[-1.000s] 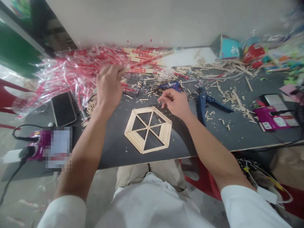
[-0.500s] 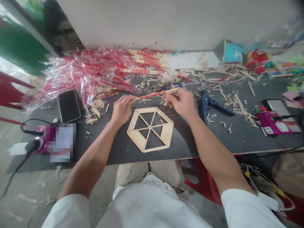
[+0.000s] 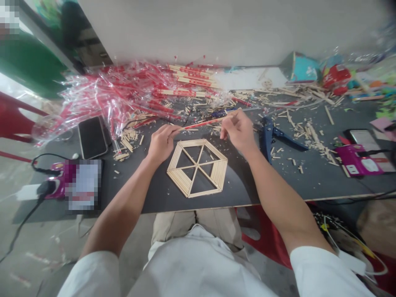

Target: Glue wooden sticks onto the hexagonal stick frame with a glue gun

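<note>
A slim pair of chopsticks in a red-printed clear wrapper (image 3: 202, 123) spans the space between my two hands, above the table. My left hand (image 3: 163, 142) is closed around its left end. At the right end, my right hand (image 3: 237, 130) pinches the sticks or their wrapper, with its fingers curled; which of the two I cannot make out. Below and between my hands, a hexagonal frame of pale wooden sticks (image 3: 218, 173) with spokes meeting in the centre lies flat. To the right of my right hand rests a blue cutter (image 3: 267, 138) with its handles apart.
Red plastic wrappers (image 3: 123, 88) and wrapped chopsticks (image 3: 194, 77) are heaped at the back left. Cut stick pieces (image 3: 312, 134) litter the table (image 3: 148, 189). A dark phone (image 3: 92, 137) lies left; purple power boxes (image 3: 360, 160) with cables sit at both sides.
My right hand has turned, its fingers curling more around the right end of the chopsticks. My left hand keeps its hold. The whole view has shifted slightly.
</note>
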`<action>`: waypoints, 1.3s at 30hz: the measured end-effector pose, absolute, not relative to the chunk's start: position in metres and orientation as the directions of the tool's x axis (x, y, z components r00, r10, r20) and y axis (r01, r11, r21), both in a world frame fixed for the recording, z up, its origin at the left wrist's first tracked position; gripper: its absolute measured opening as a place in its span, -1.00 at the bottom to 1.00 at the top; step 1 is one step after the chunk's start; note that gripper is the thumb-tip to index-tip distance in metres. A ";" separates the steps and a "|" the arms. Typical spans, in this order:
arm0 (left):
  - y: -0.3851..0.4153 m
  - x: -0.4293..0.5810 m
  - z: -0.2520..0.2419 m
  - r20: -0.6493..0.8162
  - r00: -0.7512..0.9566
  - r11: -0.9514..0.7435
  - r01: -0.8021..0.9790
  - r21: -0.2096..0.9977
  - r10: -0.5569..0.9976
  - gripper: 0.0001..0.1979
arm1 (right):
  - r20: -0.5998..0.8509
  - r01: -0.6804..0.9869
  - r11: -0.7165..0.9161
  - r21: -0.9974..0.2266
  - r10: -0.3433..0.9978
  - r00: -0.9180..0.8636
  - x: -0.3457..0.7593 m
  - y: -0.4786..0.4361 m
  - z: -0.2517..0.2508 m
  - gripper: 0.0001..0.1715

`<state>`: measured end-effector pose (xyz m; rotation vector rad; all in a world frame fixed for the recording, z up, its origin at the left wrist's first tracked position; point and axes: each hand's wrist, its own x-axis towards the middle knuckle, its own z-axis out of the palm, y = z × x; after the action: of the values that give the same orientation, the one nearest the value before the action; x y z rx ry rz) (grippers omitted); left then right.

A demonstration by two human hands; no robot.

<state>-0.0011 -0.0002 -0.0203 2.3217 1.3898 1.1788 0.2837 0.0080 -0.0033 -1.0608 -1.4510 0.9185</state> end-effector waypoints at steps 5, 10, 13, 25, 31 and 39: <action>0.000 0.000 -0.020 0.529 0.255 -0.554 0.631 0.543 0.809 -0.72 | 0.249 0.027 0.247 -0.969 0.965 0.088 0.284 0.013 -0.001 -0.26; -0.006 -0.003 -0.011 0.498 0.231 -0.515 0.644 0.566 0.836 -0.71 | 0.173 -0.091 0.179 -0.980 0.982 0.070 0.283 0.011 0.001 -0.24; -0.015 -0.002 -0.001 0.469 0.241 -0.498 0.660 0.563 0.850 -0.70 | 0.162 -0.129 0.166 -0.978 0.986 0.040 0.274 0.002 0.002 -0.21; -0.024 0.008 0.003 0.490 0.312 -0.555 0.667 0.497 0.814 -0.64 | 0.153 -0.194 0.119 -0.974 0.974 -0.168 0.241 -0.013 -0.013 -0.31; -0.018 0.007 -0.004 0.530 0.335 -0.598 0.651 0.468 0.779 -0.67 | 0.136 -0.215 0.142 -0.966 0.990 0.043 0.255 0.001 -0.008 -0.17; -0.005 -0.013 -0.005 0.509 0.248 -0.512 0.709 0.485 0.824 -0.71 | 0.169 -0.307 0.271 -0.912 0.933 0.319 0.293 0.028 -0.011 -0.44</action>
<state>-0.0125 -0.0052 -0.0050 2.3546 1.4610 1.1139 0.2928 0.0283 -0.0105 -0.9153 -0.8476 0.9857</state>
